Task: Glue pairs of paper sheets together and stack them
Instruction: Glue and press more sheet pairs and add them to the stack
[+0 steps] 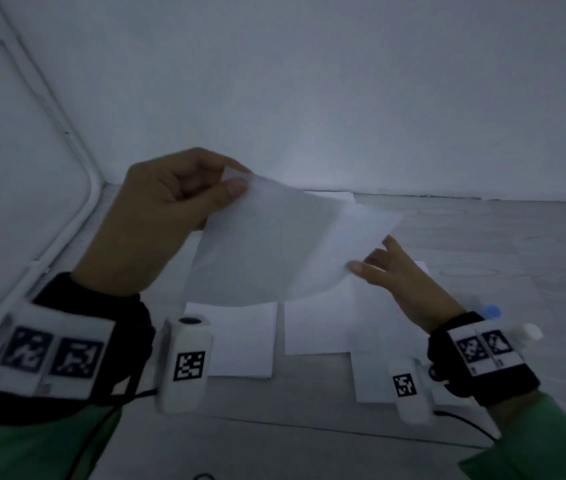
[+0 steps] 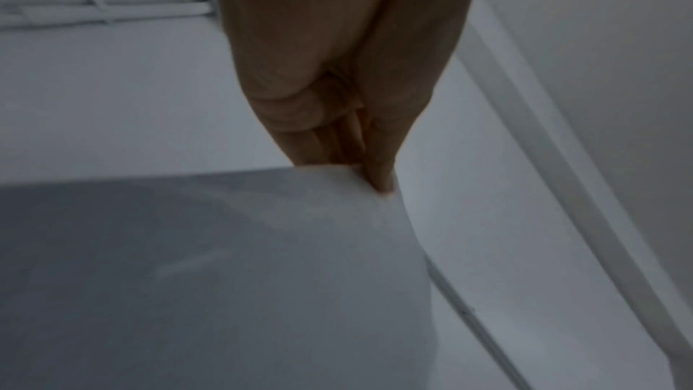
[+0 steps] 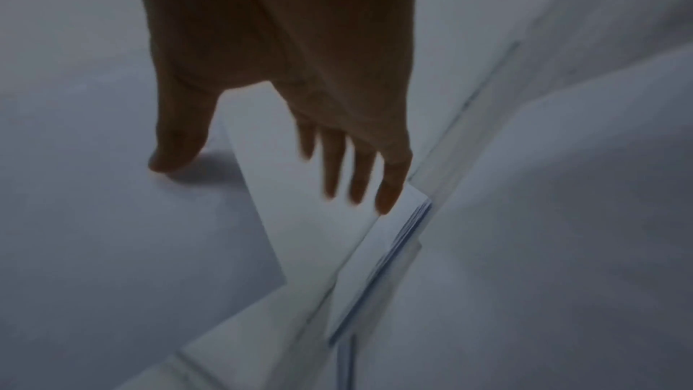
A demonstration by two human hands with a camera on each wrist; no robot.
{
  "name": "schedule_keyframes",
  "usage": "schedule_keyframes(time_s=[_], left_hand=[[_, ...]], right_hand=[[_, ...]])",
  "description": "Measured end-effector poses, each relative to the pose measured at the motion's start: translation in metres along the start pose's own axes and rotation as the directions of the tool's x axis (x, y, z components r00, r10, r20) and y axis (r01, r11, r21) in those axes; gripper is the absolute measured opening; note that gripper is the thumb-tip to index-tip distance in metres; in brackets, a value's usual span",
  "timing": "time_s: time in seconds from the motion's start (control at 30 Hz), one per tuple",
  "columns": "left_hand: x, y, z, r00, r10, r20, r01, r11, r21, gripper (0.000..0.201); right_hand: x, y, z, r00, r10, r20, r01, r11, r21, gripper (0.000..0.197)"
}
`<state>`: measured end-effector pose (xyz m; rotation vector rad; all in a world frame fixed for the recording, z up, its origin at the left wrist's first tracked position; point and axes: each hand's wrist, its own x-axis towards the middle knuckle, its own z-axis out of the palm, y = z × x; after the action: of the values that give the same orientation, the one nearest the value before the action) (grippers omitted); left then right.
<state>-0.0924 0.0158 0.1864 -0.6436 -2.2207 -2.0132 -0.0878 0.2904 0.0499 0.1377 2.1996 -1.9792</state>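
Pale walls meet a grey table [image 1: 482,341] in the head view, where we see loose white sheets lying flat: one below centre [image 1: 243,341] and another to its right [image 1: 316,327]. Above them we hold a paper sheet [image 1: 274,244] in the air, sagging into a curve. Our left hand [image 1: 157,216] has its grip clenched on the sheet's upper corner, thumb against curled fingers. Our right hand [image 1: 402,282] meets the opposite edge with fingers extended; whether its thumb truly pinches the paper we cannot tell. A white bottle with a blue-capped item beside it [image 1: 523,330] shows just behind the right wrist, probably the glue.

Left wrist view: we see the left hand [image 2: 337,70] pinching the sheet [image 2: 225,278] at its corner, the paper falling away below in shadow.

Right wrist view: the right hand [image 3: 285,70] is spread, grip released, the thumb lying on the paper and the fingers reaching past its edge [image 3: 112,248] above a pile of sheets [image 3: 375,263] against the wall.

We judge the main risks to be misalignment and creasing: a limp sheet held at one firm corner may swing or fold as it is lowered, and any wet glue could then bond it crooked.
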Motion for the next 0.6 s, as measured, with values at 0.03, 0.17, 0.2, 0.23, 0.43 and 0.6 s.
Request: schedule_keyframes(time_s=[0.03,0.17,0.2,0.23,0.43,0.6], left_hand=[[0.005,-0.005,0.001,0.998,-0.031,-0.049,0.028,0.997,-0.066,0.009],[0.015,-0.052,0.013,0.950,-0.259,-0.177,0.227,0.957,-0.180,0.014],[0.015,-0.067,0.018,0.921,-0.355,-0.161,0.324,0.927,-0.190,0.020],[0.012,-0.082,0.023,0.882,-0.455,-0.125,0.430,0.884,-0.186,0.028],[-0.015,-0.148,0.056,0.726,-0.684,-0.072,0.684,0.729,-0.032,0.008],[-0.023,-0.174,0.068,0.688,-0.721,-0.084,0.726,0.682,0.086,0.011]], right_hand=[[-0.001,-0.001,-0.005,1.000,-0.014,0.015,0.012,0.995,0.103,0.063],[-0.011,0.008,-0.019,0.998,0.013,-0.054,0.008,0.932,0.362,0.012],[-0.012,0.015,-0.023,0.995,0.050,-0.081,-0.016,0.927,0.376,0.014],[-0.014,0.020,-0.028,0.989,0.092,-0.117,-0.041,0.923,0.382,0.013],[-0.018,0.051,-0.047,0.926,0.225,-0.303,-0.145,0.953,0.265,0.006],[-0.012,0.057,-0.058,0.873,0.106,-0.477,-0.186,0.975,-0.123,0.005]])
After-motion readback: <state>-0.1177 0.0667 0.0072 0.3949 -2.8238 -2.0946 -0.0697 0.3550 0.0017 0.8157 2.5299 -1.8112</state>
